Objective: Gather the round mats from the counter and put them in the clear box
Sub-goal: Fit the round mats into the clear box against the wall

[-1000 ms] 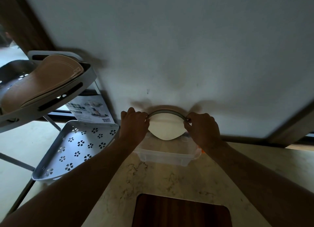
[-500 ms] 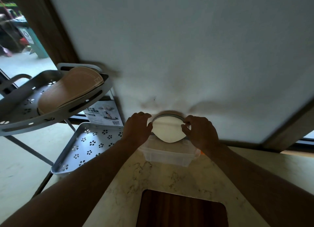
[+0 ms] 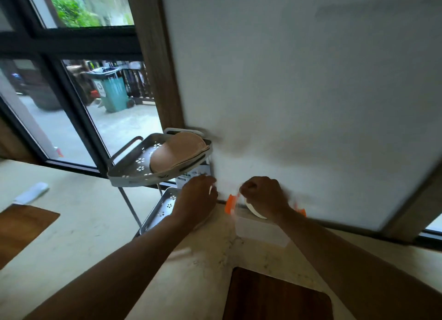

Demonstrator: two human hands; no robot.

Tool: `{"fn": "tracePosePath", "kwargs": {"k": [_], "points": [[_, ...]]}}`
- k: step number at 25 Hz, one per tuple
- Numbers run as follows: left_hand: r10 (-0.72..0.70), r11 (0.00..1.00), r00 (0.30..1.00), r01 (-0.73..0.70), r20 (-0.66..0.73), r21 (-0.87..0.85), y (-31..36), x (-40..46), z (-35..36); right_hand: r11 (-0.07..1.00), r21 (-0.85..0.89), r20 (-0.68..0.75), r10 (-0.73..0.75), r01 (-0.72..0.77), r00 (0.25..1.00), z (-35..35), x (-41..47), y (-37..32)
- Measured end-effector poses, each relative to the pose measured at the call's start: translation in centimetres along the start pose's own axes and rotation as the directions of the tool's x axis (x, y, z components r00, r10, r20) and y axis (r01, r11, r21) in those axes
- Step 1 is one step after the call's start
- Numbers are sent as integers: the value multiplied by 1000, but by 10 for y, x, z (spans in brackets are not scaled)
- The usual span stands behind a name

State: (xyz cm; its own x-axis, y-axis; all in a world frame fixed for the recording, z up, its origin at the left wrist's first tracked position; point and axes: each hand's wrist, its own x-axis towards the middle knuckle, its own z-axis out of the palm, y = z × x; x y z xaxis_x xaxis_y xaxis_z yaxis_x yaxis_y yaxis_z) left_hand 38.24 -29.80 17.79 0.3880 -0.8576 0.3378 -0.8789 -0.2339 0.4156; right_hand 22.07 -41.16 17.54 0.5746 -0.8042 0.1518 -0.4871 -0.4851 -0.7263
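Note:
The clear box (image 3: 260,230) with orange clips (image 3: 230,203) stands on the marble counter (image 3: 205,267) against the white wall. My right hand (image 3: 264,197) is a closed fist right above the box, and the curved edge of a white round mat (image 3: 254,211) shows under it, down in the box's mouth. My left hand (image 3: 197,199) has its fingers curled to the left of the box, apart from the mat. A thin white sliver shows at its fingertips; blur hides what that is.
A grey perforated corner rack (image 3: 134,173) stands left of the box, with tan pads (image 3: 177,152) on its upper tier and a lower tier (image 3: 162,207). A dark wooden board (image 3: 275,295) lies near me, another board (image 3: 21,228) at far left. Windows fill the left.
Both hands held the upright white mat over the box; now the mat has gone down into it, the left hand has pulled away leftward, and my view has tilted up and left.

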Motion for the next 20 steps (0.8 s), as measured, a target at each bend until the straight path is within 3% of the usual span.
{"fn": "tracePosePath", "kwargs": {"k": [6,11,15,20], "points": [[41,996,997,-35,-70,87,-24,-38,-66,1000,-9,30,-18,18,999,19,-9,-57],[61,993,979,-41,-194,109,-49,-29,-99,982,173,35,70,-75,997,38,4,-93],[37,997,978,-21,-207,79,-60,-4,-98,859,458,57,230,-231,971,60,33,-119],[-22,999,990,29,-141,42,-70,30,-79,661,620,88,476,-423,875,84,66,-121]]}}
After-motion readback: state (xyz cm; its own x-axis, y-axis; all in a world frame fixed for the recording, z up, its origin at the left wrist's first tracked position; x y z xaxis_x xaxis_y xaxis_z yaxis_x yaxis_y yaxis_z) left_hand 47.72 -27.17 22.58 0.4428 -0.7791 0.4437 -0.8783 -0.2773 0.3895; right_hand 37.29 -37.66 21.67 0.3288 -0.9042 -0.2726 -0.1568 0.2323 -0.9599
